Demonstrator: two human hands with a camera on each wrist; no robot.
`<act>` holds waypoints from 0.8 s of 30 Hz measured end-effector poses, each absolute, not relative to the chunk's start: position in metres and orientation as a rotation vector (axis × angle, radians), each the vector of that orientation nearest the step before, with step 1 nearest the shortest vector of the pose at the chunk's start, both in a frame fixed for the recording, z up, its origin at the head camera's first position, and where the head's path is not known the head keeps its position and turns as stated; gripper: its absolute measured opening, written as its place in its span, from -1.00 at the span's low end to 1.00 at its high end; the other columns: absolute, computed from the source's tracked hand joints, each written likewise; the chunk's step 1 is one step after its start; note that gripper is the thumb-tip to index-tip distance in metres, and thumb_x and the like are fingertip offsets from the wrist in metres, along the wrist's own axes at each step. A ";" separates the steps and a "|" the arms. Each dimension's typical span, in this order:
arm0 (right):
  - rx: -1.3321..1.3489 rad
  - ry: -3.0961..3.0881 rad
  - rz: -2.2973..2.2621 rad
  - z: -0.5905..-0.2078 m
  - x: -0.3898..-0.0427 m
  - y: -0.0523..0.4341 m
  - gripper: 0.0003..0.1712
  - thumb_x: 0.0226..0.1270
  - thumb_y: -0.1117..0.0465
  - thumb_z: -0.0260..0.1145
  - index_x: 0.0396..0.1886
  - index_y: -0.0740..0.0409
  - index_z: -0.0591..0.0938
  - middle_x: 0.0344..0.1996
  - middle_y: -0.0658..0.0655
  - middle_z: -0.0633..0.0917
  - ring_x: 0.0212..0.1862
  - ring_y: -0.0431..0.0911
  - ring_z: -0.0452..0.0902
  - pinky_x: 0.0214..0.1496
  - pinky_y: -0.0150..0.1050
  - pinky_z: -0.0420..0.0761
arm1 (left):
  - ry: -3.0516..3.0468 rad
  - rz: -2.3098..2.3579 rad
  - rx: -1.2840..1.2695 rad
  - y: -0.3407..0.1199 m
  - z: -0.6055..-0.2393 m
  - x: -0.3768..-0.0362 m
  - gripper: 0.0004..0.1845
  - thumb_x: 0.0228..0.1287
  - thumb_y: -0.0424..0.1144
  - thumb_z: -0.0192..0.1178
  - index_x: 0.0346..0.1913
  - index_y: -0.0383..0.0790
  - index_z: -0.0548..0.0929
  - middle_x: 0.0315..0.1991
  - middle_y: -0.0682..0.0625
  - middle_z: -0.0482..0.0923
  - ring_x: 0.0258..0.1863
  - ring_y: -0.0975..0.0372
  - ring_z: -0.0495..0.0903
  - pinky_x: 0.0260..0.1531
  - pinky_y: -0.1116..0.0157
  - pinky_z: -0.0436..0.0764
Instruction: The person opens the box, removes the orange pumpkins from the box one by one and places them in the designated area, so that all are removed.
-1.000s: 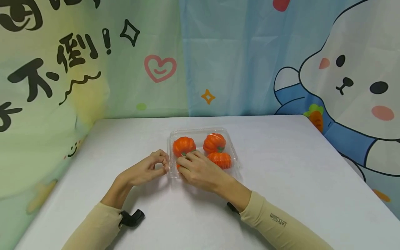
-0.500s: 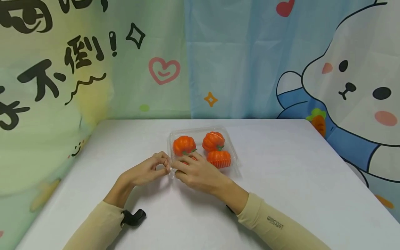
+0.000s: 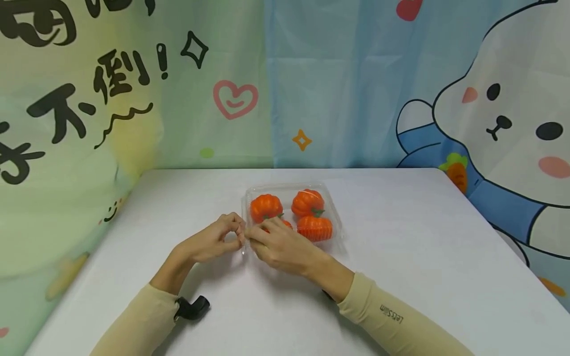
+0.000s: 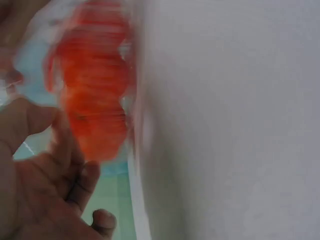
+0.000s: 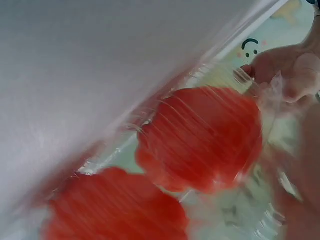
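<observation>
Left of centre in the head view, the left hand pinched the left edge of a clear container between thumb and finger. At centre, that container sat on a white table, enclosing four orange pumpkins, one partly hidden by the right hand. Its fingers bent over the same edge; whether they gripped it could not be told.

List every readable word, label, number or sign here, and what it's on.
"LetsSlim": upside down on the right sleeve.
"不": printed on the backdrop.
"倒!": also on the backdrop.
Other backdrop characters are cut off by the frame edges.
Clear container: no readable text.
</observation>
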State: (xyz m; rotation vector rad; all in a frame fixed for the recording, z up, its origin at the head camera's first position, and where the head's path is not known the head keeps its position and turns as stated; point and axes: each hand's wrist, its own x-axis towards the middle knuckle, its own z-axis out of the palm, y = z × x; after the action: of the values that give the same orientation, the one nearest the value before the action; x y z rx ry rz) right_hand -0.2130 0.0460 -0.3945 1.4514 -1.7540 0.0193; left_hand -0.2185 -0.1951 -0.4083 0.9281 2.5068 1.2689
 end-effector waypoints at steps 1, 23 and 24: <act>1.432 -1.743 0.052 -0.393 -0.213 0.046 -0.83 0.48 0.34 0.19 -0.22 0.25 0.71 -0.06 0.06 0.66 -0.21 -0.06 0.57 -0.11 -0.26 0.60 | 2.512 1.247 0.927 -0.195 -0.409 -0.219 -0.83 0.38 -0.39 0.23 -0.37 -0.07 0.59 -0.05 0.02 0.48 0.13 0.05 0.36 0.20 -0.03 0.27; 1.326 -1.925 0.148 -0.385 -0.216 0.080 -0.89 0.43 0.34 0.27 -0.10 0.17 0.63 0.00 0.13 0.71 -0.05 -0.01 0.71 0.01 -0.16 0.63 | 2.478 1.126 0.764 -0.194 -0.401 -0.225 -0.91 0.46 -0.25 0.14 -0.28 -0.09 0.55 0.06 -0.02 0.50 0.23 0.00 0.37 0.28 -0.07 0.28; 1.327 -1.935 0.155 -0.385 -0.216 0.082 -0.86 0.40 0.36 0.28 -0.09 0.16 0.62 0.00 0.12 0.71 -0.03 -0.01 0.71 0.03 -0.15 0.63 | 2.472 1.123 0.771 -0.194 -0.400 -0.225 -0.90 0.46 -0.24 0.14 -0.28 -0.09 0.55 0.06 -0.03 0.50 0.24 0.00 0.37 0.28 -0.07 0.28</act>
State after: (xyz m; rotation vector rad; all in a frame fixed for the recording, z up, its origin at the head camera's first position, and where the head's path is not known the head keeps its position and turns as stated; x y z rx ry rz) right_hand -0.2165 0.0820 -0.3854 1.3272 -1.9347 0.1553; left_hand -0.2254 -0.1940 -0.4002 0.7712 2.4723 1.1234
